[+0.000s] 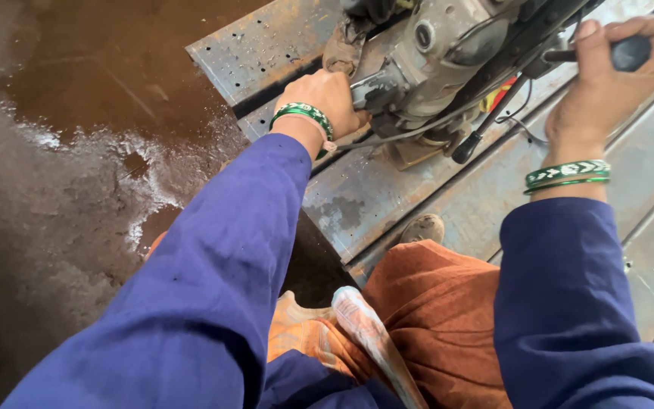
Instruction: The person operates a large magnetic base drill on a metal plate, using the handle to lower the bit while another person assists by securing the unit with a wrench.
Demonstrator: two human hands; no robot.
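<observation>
The drill machine [433, 60] stood upright on the steel plate [387, 197]. The left hand [331, 102] gripped its near-left side; the right hand [607, 83], well right of the machine, was clamped on the feed handle [630, 53].

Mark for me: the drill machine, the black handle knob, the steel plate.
drill machine [448, 57], head view, on its grey housing.
black handle knob [633, 53], head view, on the knob showing between the right hand's fingers.
steel plate [357, 204], head view, on bare rusty surface below the machine.

Blue sleeves [213, 280], green bangles [567, 174], orange garment [433, 318]
</observation>
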